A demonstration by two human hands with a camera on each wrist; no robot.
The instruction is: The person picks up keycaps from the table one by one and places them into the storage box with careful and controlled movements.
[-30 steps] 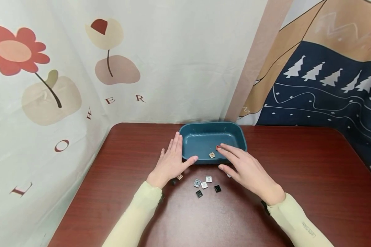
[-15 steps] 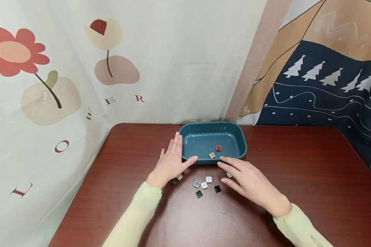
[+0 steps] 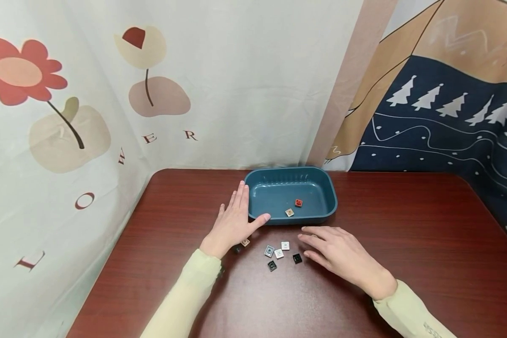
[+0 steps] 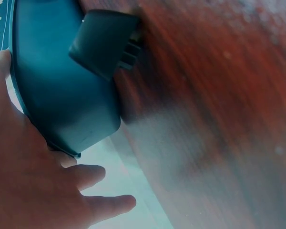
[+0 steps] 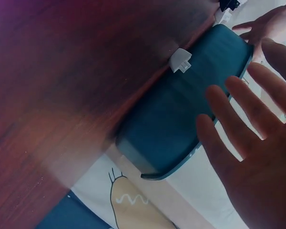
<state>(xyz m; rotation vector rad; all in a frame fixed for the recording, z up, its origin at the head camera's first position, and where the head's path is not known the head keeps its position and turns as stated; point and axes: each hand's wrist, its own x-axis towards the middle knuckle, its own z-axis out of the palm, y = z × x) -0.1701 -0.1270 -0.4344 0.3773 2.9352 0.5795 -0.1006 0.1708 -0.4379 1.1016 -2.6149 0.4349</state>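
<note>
A dark teal plastic bin [image 3: 274,191] stands at the far side of the table, with a red keycap [image 3: 298,203] and a beige keycap [image 3: 289,212] inside. My left hand [image 3: 230,226] lies along the bin's left wall, fingers straight and thumb at the front corner. Fingers spread and loose, my right hand [image 3: 342,256] hovers over the table before the bin's right end, holding nothing. Beneath it, a white keycap [image 5: 181,60] shows in the right wrist view. Nearest its thumb lies a black keycap [image 3: 297,258].
White keycaps [image 3: 285,245], a grey-blue keycap [image 3: 269,251] and another black keycap [image 3: 272,265] lie loose before the bin. By the left wrist are an orange-tan keycap [image 3: 245,242] and a dark keycap [image 4: 105,43]. Printed curtains [image 3: 245,94] hang behind the table.
My right hand has drawn back from above the bin toward me, down over the table, covering the white keycap in the head view. The red keycap is now uncovered. My left hand stays put.
</note>
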